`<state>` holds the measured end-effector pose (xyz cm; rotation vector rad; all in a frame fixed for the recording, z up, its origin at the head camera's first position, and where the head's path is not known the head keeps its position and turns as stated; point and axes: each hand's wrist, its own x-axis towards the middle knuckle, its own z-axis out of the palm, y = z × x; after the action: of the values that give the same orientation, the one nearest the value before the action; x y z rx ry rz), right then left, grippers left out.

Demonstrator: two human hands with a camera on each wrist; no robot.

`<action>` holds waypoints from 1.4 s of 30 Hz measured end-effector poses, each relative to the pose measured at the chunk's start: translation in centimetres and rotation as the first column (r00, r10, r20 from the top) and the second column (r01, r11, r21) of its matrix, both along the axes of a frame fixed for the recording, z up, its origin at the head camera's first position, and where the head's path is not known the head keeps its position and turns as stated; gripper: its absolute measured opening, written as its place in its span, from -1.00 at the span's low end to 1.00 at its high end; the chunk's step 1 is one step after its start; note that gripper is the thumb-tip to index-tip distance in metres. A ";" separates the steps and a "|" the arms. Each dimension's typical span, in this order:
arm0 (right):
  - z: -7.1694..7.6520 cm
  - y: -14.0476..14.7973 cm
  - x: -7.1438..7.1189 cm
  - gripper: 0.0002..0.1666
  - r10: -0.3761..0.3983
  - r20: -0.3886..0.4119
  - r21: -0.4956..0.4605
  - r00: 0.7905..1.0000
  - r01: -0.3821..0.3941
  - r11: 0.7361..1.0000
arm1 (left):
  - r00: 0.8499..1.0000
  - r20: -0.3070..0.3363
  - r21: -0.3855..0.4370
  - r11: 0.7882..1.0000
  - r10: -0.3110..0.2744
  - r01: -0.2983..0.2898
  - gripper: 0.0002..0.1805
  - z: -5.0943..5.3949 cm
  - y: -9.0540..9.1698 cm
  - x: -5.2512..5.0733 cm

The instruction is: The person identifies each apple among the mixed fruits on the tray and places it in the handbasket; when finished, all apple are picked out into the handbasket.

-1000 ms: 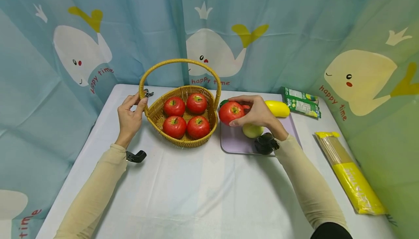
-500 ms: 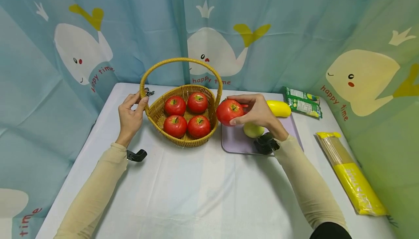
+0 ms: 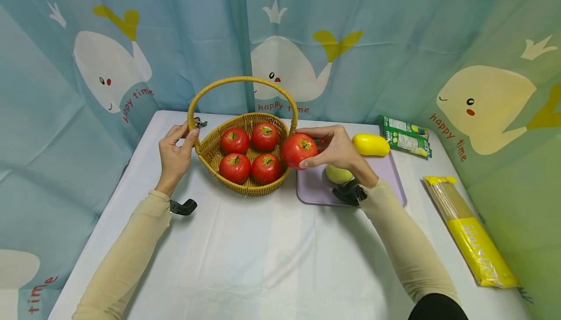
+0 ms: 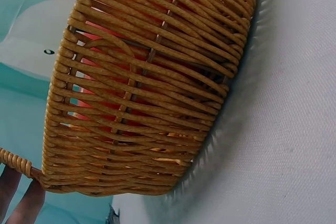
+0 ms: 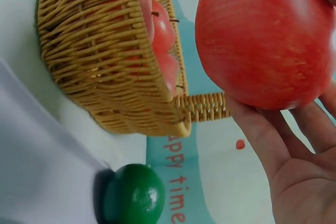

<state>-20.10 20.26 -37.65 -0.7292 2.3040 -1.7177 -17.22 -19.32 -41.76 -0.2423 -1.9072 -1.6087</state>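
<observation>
A heart-shaped wicker basket point(image 3: 247, 191) stands towards the back of the table, with several red apples point(image 3: 235, 168) inside. My left hand point(image 3: 176, 159) pinches the left foot of its arched handle point(image 3: 242, 80); two fingertips point(image 4: 27, 203) show there in the left wrist view. Another red apple point(image 3: 299, 151) is in my right hand point(image 3: 338, 150), gripped between thumb and fingers. It is held up by the basket's right rim, at the handle's right foot. In the right wrist view this apple point(image 5: 265, 38) is above rim height, outside the basket point(image 5: 100, 61).
A lilac tray point(image 3: 313, 194) right of the basket bears a pale green round fruit point(image 3: 337, 175) and a yellow fruit point(image 3: 370, 144). A dark green fruit point(image 5: 139, 195) lies near the basket. Green packets point(image 3: 405, 137) and a long yellow pack point(image 3: 471, 235) lie farther right.
My right hand has carried the apple leftwards, from over the tray to the basket's right rim. My left hand has stayed on the handle.
</observation>
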 end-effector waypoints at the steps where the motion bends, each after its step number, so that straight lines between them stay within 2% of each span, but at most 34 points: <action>1: 0.1 -0.1 0.0 -0.15 0.008 0.003 -0.009 1.000 -0.008 1.000 | 1.000 0.003 0.002 1.000 -0.002 0.002 -0.70 0.0 0.0 0.0; 6: 0.3 -1.0 -0.1 -0.15 0.040 0.012 -0.019 0.999 -0.039 0.999 | 1.000 0.015 0.011 1.000 -0.008 0.008 -0.70 0.0 -0.1 -0.1; 13: 0.4 -2.4 -0.3 -0.18 0.042 -0.011 -0.012 0.999 -0.042 0.999 | 1.000 0.025 0.012 1.000 -0.006 0.005 -0.70 0.1 0.0 -0.2; 21: 0.9 -4.0 -0.6 -0.18 0.077 -0.048 -0.006 0.996 -0.078 0.997 | 0.999 0.033 0.003 1.000 0.018 -0.018 -0.69 -2.3 -1.0 -2.1; 26: 1.0 -5.1 -0.7 -0.18 0.090 -0.070 -0.009 0.993 -0.091 0.996 | 0.999 0.030 0.004 1.000 0.010 -0.010 -0.69 -2.5 -1.2 -2.4; 31: 0.8 -6.4 -0.6 -0.19 0.115 -0.044 -0.030 0.992 -0.117 0.993 | 0.999 0.033 -0.021 1.000 0.021 -0.020 -0.70 -2.7 -1.0 -2.0; 34: 0.8 -7.4 -0.7 -0.18 0.121 -0.027 -0.026 0.992 -0.122 0.992 | 0.999 0.031 -0.017 1.000 0.021 -0.021 -0.70 -2.5 -0.8 -1.5; 42: 0.7 -10.4 -1.9 -0.15 0.145 -0.024 0.004 0.989 -0.144 0.990 | 1.000 -0.002 -0.009 1.000 0.008 -0.008 -0.71 -0.2 -0.1 -0.2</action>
<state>-22.01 9.84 -36.97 -0.8972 2.2079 -1.6512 -17.45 -19.37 -41.94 -0.2398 -1.9121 -1.5942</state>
